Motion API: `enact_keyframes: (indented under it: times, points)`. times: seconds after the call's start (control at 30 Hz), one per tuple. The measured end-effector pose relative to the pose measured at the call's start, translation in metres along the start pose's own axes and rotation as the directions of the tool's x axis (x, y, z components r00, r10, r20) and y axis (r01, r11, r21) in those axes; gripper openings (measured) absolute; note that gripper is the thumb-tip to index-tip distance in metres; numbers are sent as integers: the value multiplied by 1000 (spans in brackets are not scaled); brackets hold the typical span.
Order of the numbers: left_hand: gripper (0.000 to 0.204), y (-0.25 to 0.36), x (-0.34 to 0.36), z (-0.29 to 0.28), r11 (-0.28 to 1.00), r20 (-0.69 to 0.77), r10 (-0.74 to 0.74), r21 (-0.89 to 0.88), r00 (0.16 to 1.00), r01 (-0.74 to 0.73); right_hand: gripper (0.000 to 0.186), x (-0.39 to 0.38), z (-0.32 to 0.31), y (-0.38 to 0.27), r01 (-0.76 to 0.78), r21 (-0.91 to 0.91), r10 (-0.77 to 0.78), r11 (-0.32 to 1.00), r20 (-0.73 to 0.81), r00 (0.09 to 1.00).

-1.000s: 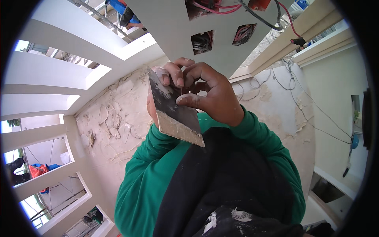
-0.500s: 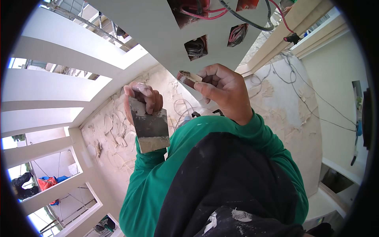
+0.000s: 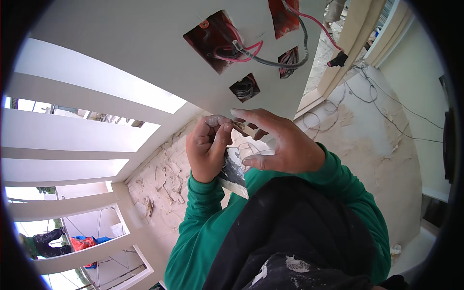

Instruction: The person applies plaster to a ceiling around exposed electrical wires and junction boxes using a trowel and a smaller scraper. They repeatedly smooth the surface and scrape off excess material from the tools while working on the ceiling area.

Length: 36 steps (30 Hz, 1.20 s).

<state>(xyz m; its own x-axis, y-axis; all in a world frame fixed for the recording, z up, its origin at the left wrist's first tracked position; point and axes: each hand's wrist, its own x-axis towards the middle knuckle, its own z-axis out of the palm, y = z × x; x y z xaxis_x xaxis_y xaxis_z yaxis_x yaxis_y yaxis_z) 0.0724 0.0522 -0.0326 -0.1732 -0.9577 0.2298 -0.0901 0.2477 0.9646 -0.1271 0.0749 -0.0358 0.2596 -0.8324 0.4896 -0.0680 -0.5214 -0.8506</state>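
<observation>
My left hand (image 3: 207, 149) is closed, with thumb and forefinger pinching a small flat brown-and-pale piece (image 3: 240, 127). Below that hand hangs the wide metal blade of a putty knife (image 3: 233, 171), smeared with whitish filler; its handle is hidden by the hand. My right hand (image 3: 285, 142) reaches in from the right, thumb and fingers apart around the small piece. Its forefinger stretches over the top, and some fingertips are close behind the piece; whether they touch it I cannot tell.
Ahead is a grey wall panel (image 3: 159, 43) with cut-out red electrical boxes (image 3: 208, 41) and loose cables (image 3: 275, 63). Peeling plaster lies on the floor (image 3: 159, 193), with thin wires (image 3: 372, 92) on the right. A person's dark-clothed leg (image 3: 50, 237) shows through a left opening.
My hands have come together, the left moving right. The small piece was in my right hand and is now pinched by my left. The putty knife has turned, and the wall boxes sit lower in view.
</observation>
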Motion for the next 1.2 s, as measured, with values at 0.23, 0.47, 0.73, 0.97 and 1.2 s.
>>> enact_keyframes:
  times: [0.23, 0.47, 0.73, 0.97, 1.2]
  points:
    - [13, 0, 1, 1, 921, 104, -119, -360, 988, 148, 22, 5, 16, 9, -39, 259, 71, 965, -118, 990]
    - [14, -5, -1, 9, 939, -2, -120, -326, 993, 113, 19, 8, 9, 12, -347, 724, 383, 596, 123, 915]
    - [18, -13, -3, 11, 829, -71, -271, -524, 960, 195, 21, 13, 28, 24, 47, 227, -11, 973, -159, 987]
    - [30, -13, 13, 9, 876, -292, 169, -394, 941, -279, 17, 78, 14, -12, 193, -61, -195, 979, -541, 818]
    - [50, -15, 27, 1, 962, -372, 157, -151, 915, -227, 15, 113, 9, -19, 222, -548, -526, 806, -493, 693]
